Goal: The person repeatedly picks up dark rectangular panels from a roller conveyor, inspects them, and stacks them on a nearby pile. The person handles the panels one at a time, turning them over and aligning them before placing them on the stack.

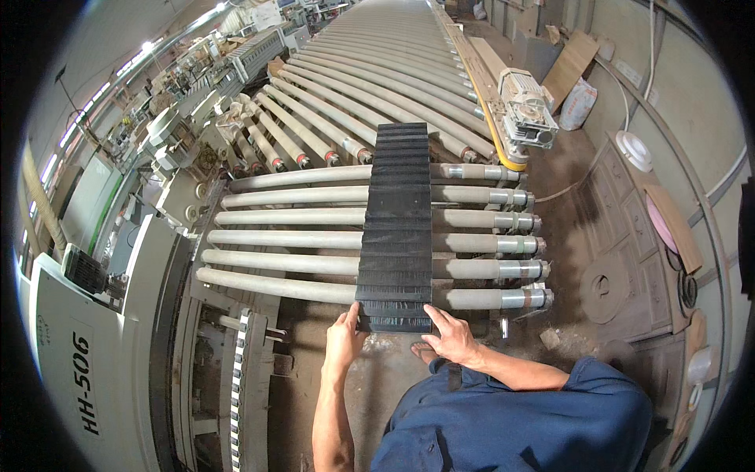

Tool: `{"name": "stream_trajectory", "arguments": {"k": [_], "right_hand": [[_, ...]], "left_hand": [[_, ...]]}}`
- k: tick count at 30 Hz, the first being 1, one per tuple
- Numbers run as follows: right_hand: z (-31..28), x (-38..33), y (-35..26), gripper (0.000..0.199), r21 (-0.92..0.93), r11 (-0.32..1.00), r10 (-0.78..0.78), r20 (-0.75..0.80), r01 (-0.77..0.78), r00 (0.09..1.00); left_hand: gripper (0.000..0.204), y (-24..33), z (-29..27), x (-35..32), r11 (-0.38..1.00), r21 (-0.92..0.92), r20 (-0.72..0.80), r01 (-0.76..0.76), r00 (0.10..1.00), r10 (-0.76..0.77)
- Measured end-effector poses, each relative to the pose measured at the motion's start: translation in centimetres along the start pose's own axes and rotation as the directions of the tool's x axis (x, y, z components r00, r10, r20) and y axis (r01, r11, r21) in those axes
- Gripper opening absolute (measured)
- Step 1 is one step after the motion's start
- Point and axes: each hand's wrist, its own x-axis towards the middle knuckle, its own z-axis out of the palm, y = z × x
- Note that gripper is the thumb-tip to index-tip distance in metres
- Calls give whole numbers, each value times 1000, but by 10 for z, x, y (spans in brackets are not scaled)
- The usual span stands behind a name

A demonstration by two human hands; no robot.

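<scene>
A long black panel with crosswise bands lies lengthwise over the pale rollers of a conveyor. Its near end sticks out past the closest roller. My left hand grips the near left corner, with the fingers at the edge. At the near right corner, my right hand has its thumb and fingers on the edge too. The undersides of both grips are hidden. Whether the panel is one piece or several overlapping strips, I cannot tell.
Angled rollers curve into a long straight conveyor beyond. A white machine stands close on the left. A motor sits at the far right, beside a yellow-edged rail. Dusty cabinets line the right wall.
</scene>
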Motion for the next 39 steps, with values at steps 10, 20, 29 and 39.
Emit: {"name": "stream_trajectory", "arguments": {"k": [10, 20, 29, 39], "right_hand": [[2, 3, -3, 73, 0, 996, 90, -26, -90, 996], [17, 3, 13, 51, 633, 367, 533, 457, -682, 712], [27, 2, 24, 49, 616, 389, 520, 466, -685, 715], [14, 3, 28, 29, 666, 352, 479, 475, -657, 738]], "left_hand": [[81, 2, 3, 3, 999, -3, 12, 37, 999, -37], [44, -13, 44, -4, 431, -874, 111, 226, 955, -277], [43, -16, 46, -2, 469, -823, 148, 321, 918, -369], [61, -27, 77, -5, 449, -871, 12, 201, 921, -389]]}}
